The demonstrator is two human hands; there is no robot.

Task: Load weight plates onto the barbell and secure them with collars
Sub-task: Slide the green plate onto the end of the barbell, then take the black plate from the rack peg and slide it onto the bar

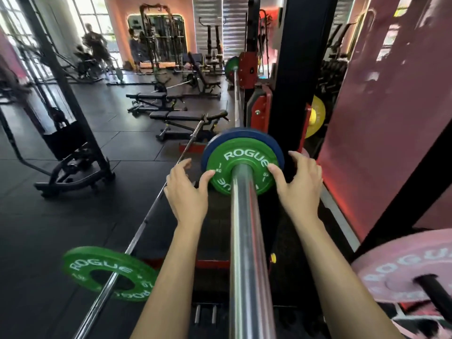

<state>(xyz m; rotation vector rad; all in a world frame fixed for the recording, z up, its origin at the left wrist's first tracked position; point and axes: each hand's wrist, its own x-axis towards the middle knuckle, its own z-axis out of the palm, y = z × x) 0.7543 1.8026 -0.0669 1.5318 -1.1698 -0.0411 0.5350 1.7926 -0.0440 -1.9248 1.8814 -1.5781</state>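
A chrome barbell sleeve (247,241) runs away from me up the middle of the view. A small green Rogue plate (241,156) sits on it, flat against a larger blue plate (215,141) behind. My left hand (187,192) is at the green plate's left edge, its thumb touching the face and its fingers spread. At the plate's right edge is my right hand (297,179), thumb on the face and fingers reaching round the rim. No collar is in view.
A second green plate (80,263) lies on a thin bar on the black floor at lower left. A pink plate (401,263) hangs on a peg at lower right. The black rack upright (291,69) stands just behind the plates. Benches and people fill the far room.
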